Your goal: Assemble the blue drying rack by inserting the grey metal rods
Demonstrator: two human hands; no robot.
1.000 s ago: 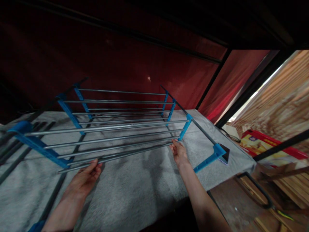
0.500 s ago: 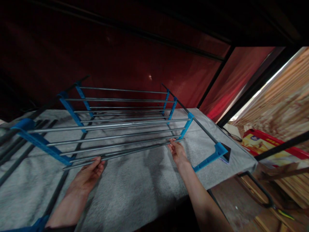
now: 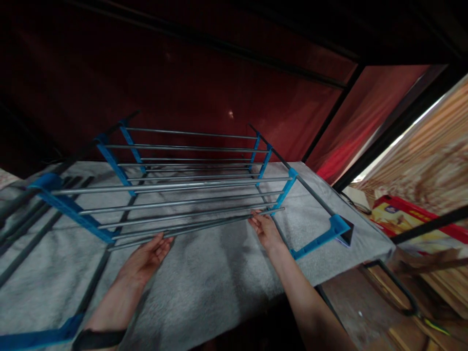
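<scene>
A rack of metal rods with blue plastic end brackets (image 3: 109,168) stands on a grey cloth-covered surface (image 3: 212,278). A loose metal rod (image 3: 204,225) runs along the rack's near edge, and both hands are on it. My left hand (image 3: 146,258) cups under the rod near its left end, fingers curled. My right hand (image 3: 265,229) pinches the rod near its right end, close to a blue bracket (image 3: 283,192).
Another blue bracket (image 3: 321,239) with a dark rail juts out at the right edge of the surface. Dark rods lie on the cloth at left (image 3: 32,243). A red and yellow box (image 3: 398,217) and wooden planks (image 3: 431,146) are at right. Dark red panels stand behind.
The view has shifted slightly right. Both hands stay on the loose rod, which has slid a little to the right along the rack's near edge.
</scene>
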